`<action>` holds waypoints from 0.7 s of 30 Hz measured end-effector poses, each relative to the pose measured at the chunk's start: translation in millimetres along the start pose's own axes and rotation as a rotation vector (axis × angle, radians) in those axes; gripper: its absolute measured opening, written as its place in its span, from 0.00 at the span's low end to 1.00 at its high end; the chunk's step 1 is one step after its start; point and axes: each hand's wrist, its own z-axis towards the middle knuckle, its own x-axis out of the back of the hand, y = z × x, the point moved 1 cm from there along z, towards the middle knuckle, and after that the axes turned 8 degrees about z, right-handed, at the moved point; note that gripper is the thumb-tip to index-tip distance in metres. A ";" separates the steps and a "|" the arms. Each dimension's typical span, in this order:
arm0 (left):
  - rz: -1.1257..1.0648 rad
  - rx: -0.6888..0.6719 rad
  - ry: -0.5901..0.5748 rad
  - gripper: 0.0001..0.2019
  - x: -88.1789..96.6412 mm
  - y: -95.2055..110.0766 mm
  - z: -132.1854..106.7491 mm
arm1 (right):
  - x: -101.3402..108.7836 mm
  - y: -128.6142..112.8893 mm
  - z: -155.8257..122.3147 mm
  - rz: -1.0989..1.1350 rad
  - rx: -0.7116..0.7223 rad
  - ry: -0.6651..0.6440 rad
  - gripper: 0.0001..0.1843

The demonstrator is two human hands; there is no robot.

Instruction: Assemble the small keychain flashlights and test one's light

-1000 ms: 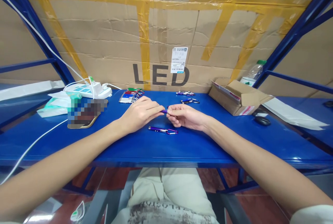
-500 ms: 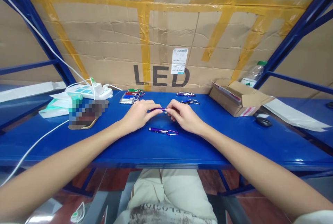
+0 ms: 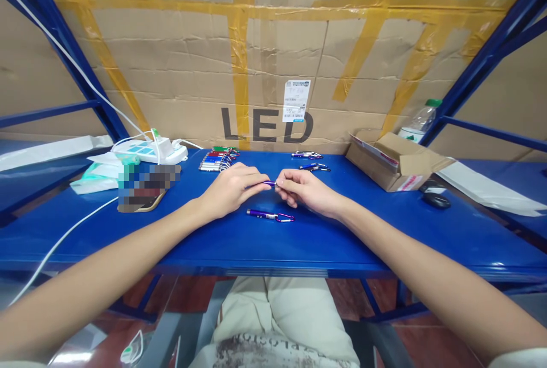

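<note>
My left hand (image 3: pixel 231 188) and my right hand (image 3: pixel 305 191) meet over the blue table (image 3: pixel 256 242), both closed on a small purple keychain flashlight (image 3: pixel 268 184). Only a short purple stretch shows between the fingertips. My left fingers wrap its body; my right fingers pinch its right end. A second purple flashlight (image 3: pixel 270 216) with a carabiner clip lies flat on the table just in front of my hands.
A row of coloured flashlights (image 3: pixel 217 159) lies at the back left, with a few more flashlights (image 3: pixel 310 161) at the back centre. An open cardboard box (image 3: pixel 395 160) stands right, a power strip (image 3: pixel 149 150) and a phone (image 3: pixel 143 197) left, a mouse (image 3: pixel 436 201) far right.
My right hand rose a little onto the flashlight's end and has come back down. Both hands stay joined on the flashlight at the same spot. The view shifted slightly.
</note>
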 end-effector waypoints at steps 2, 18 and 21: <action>0.039 -0.032 0.013 0.15 -0.3 0.3 -0.7 | 0.3 -0.3 -1.0 0.041 -0.027 -0.016 0.21; -0.077 0.321 -0.048 0.15 1.4 -9.9 4.3 | 32.6 2.0 3.9 -1.053 0.251 0.142 0.03; -0.086 0.333 -0.050 0.16 1.6 -10.8 4.1 | 34.3 5.6 3.6 -1.099 0.197 0.062 0.02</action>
